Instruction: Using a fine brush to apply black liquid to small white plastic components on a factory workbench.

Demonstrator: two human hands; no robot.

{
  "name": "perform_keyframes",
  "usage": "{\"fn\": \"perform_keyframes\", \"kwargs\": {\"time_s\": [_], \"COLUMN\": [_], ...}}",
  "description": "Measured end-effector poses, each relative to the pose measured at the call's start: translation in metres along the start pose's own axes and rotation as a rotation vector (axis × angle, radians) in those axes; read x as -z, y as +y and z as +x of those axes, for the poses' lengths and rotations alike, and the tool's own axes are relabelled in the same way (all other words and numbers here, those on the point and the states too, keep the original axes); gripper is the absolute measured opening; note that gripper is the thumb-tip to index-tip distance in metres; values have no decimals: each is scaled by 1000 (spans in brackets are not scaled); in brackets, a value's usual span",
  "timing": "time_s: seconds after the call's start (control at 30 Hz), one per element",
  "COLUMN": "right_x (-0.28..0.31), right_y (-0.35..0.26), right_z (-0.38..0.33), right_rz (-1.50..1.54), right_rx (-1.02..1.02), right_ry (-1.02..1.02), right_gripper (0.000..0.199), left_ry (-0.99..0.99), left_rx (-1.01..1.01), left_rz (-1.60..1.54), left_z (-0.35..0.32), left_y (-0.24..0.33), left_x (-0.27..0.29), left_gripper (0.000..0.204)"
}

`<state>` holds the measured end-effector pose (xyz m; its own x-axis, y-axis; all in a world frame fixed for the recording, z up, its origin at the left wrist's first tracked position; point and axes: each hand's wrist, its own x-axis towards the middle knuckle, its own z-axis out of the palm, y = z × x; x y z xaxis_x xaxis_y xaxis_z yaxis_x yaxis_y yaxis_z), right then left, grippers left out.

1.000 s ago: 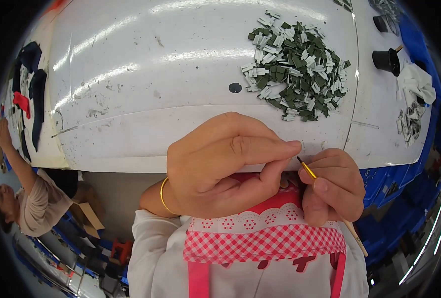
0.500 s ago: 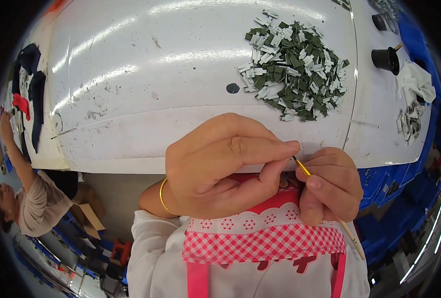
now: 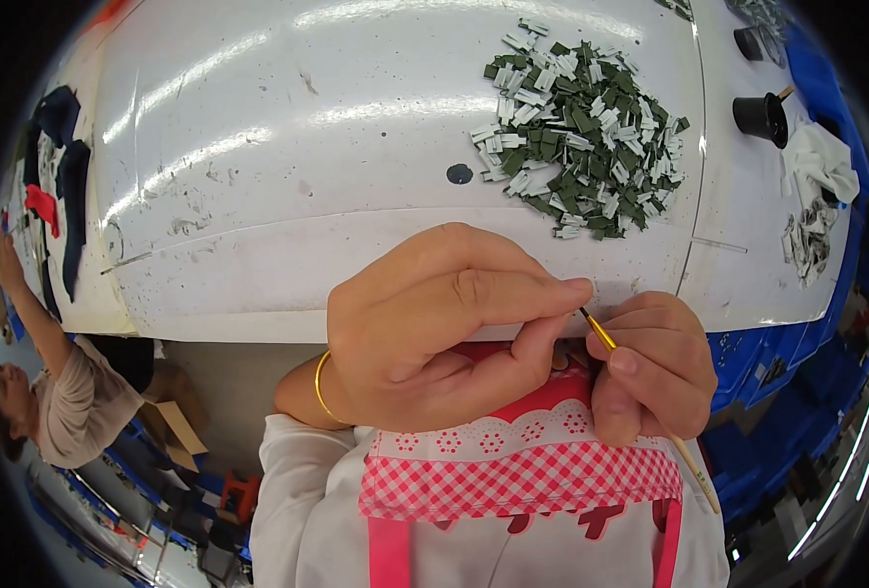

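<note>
Between the thumb and fingers of my right hand [image 3: 655, 367] is a thin paintbrush [image 3: 603, 333] with a gold ferrule and a pale wooden handle slanting down to the right. Its dark tip points up and left to the fingertips of my left hand [image 3: 444, 318]. My left thumb and forefinger are pinched together; whatever they hold is too small or hidden to make out. A yellow bangle circles that wrist. Beyond my hands, on the white table [image 3: 288, 255], lies a heap of small dark green and white pieces [image 3: 591, 137].
At the far right stand a black cup [image 3: 760, 120] with a stick in it, a white cloth [image 3: 817, 162] and a crumpled, stained cloth [image 3: 809, 240]. Blue bins [image 3: 772, 367] sit beyond the table's right edge. Another person [image 3: 82, 392] works at the left, near dark fabric pieces [image 3: 67, 186].
The brush tip has shifted very slightly at my left fingertips. My hands have hardly moved. At the left, the other person's arm has moved a little.
</note>
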<state>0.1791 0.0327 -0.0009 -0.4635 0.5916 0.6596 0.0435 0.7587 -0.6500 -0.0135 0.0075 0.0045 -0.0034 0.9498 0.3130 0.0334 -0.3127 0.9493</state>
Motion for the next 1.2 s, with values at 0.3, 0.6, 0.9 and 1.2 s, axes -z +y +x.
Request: {"fn": "perform_keyframes", "kwargs": {"time_s": [0.3,0.6,0.9,1.2], "right_x": [-3,-2,-2,2], "right_y": [-1,-1,-2,-3], "right_z": [2,1,-2,-9], "right_rz": [5,-5,-14,4], "right_rx": [-8,-13,-3,-8], "right_ry": [61,40,84,164], "right_gripper": [17,16,15,25], "left_ry": [8,0,-10,17], "left_rx": [1,1,44,75], "left_rz": [-11,0,20,-14], "left_z": [0,0,1,3], "left_y": [0,0,4,5], "left_x": [0,0,2,-1], "left_gripper": [36,36,35,31]}}
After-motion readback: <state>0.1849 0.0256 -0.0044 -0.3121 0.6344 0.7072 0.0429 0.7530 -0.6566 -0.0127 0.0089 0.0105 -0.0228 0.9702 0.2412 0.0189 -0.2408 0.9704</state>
